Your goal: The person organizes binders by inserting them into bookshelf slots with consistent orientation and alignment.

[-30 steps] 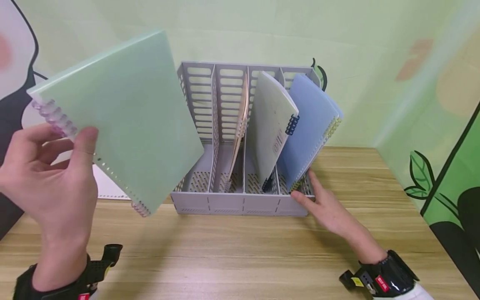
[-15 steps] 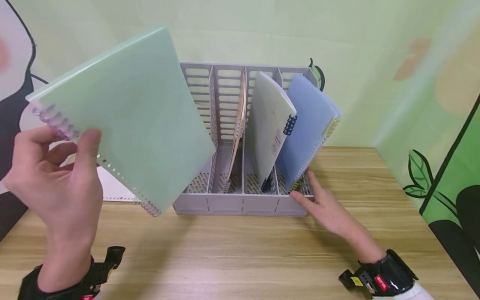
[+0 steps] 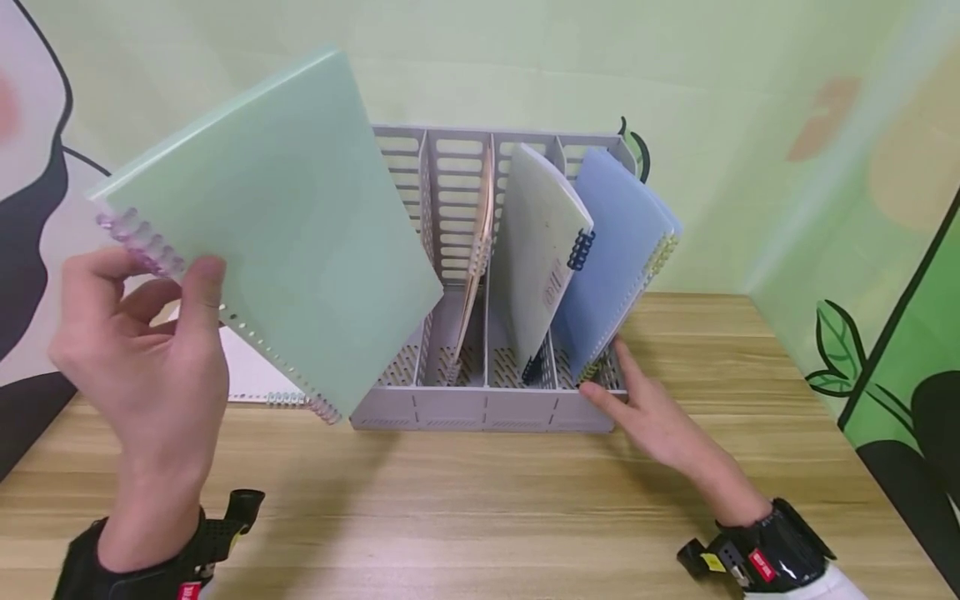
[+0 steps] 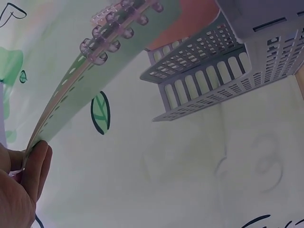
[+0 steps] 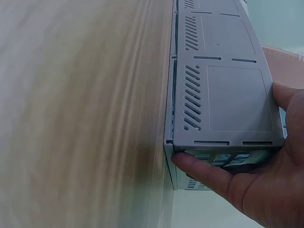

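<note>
Green ring-bound notebook (image 3: 277,233) is held up above the surface (image 3: 525,517), tilted, its lower right corner overlapping the left end of the gray organizer (image 3: 450,410) in the head view. The person's left forearm rises from the lower left, and the left hand (image 3: 150,342) pinches the bound edge, thumb on the cover and fingers behind. The right forearm reaches in diagonally from the lower right; the right hand (image 3: 648,408) grips the organizer's front right corner, thumb on the front rim and a finger low along the side. From the second compartment rightward stand a pinkish notebook (image 3: 480,242), a gray-green notebook (image 3: 540,250) with dark rings and a blue notebook (image 3: 618,242) with yellow rings. Print on the gray-green cover and the red label (image 3: 763,567) on the right wristband (image 3: 791,546) are too small to read. A white sheet or notebook (image 3: 255,371) lies behind the left hand.
</note>
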A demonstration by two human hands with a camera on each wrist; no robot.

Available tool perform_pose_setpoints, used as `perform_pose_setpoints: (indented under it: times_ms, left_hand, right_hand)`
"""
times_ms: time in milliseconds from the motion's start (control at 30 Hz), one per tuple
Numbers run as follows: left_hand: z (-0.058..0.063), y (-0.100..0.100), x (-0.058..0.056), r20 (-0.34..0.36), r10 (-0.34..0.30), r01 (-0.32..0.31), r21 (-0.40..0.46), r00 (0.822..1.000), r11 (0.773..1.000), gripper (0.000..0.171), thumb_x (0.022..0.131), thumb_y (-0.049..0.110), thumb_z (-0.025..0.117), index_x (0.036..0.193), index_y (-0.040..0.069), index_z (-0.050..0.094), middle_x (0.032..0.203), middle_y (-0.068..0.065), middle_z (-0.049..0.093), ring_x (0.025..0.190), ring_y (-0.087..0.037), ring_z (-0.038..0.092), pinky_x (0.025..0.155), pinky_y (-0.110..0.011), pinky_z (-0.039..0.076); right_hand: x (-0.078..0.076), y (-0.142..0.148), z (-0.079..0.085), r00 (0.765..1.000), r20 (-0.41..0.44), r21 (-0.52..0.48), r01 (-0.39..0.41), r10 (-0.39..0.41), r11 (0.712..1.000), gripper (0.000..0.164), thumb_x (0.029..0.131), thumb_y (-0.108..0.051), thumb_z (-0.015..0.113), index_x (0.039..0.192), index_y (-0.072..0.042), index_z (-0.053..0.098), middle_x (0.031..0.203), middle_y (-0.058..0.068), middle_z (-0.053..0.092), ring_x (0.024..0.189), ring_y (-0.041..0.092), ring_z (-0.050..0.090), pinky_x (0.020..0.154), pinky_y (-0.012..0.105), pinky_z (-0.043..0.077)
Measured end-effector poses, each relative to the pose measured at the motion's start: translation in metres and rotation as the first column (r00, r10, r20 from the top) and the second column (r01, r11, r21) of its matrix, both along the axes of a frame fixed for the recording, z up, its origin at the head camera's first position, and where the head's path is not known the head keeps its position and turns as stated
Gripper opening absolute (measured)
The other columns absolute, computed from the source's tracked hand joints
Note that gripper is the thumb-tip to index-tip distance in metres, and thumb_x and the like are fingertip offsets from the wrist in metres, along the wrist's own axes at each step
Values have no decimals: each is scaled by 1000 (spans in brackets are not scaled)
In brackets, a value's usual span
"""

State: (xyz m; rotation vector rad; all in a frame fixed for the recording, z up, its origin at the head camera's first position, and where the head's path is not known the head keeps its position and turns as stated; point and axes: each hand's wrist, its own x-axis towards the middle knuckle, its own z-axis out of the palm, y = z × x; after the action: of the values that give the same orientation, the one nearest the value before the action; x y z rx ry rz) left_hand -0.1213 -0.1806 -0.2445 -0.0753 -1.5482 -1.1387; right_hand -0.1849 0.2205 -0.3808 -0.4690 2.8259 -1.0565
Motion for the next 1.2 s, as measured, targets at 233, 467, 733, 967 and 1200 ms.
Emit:
perform_pose_setpoints:
  times_ms: [233, 467, 733, 967, 1200]
  left_hand:
    - [-1, 6, -4, 49, 15, -12, -74, 999, 997, 23, 86, 1, 74, 99, -11, 58, 102, -2, 61, 81, -4, 70, 63, -16, 52]
    - [-2, 10, -8, 59, 9, -2, -120, 998, 993, 23, 88, 1, 71, 107, -6, 59, 107, 0, 63, 82, -2, 68, 63, -15, 51]
    - [-3, 14, -14, 87, 2, 13, -177, 996, 984, 22, 90, 4, 69, 106, -6, 56, 108, 5, 61, 82, 2, 67, 62, -16, 51]
    - [-1, 20, -20, 97, -38, 58, -213, 995, 975, 19, 91, 0, 66, 106, -6, 54, 110, 2, 58, 87, 0, 67, 64, -20, 53]
    - [-2, 23, -26, 136, -38, 68, -225, 990, 972, 20, 92, 0, 64, 105, -9, 52, 107, 6, 58, 89, 2, 66, 65, -19, 53]
  right_hand:
    - [0, 0, 1, 1000, 0, 7, 0, 0, 1000, 87, 103, -47, 46, 155, 1, -6, 157, 20, 3, 138, 44, 26, 110, 45, 21]
    - [0, 0, 1, 1000, 1, 2, -3, 3, 1000, 89, 102, -50, 45, 155, 0, -6, 157, 19, 2, 139, 44, 24, 111, 45, 21]
    - [-1, 0, 0, 1000, 13, -10, -1, 1, 1000, 90, 102, -51, 45, 155, 0, -6, 157, 18, 0, 140, 42, 23, 111, 44, 20]
    - [-1, 0, 0, 1000, 3, -11, -3, 3, 1000, 90, 102, -50, 45, 155, 0, -6, 157, 20, 3, 138, 43, 26, 111, 45, 21]
    - [-1, 0, 0, 1000, 21, -20, 0, 0, 1000, 92, 101, -53, 45, 155, -1, -7, 158, 16, -1, 142, 40, 18, 112, 44, 18]
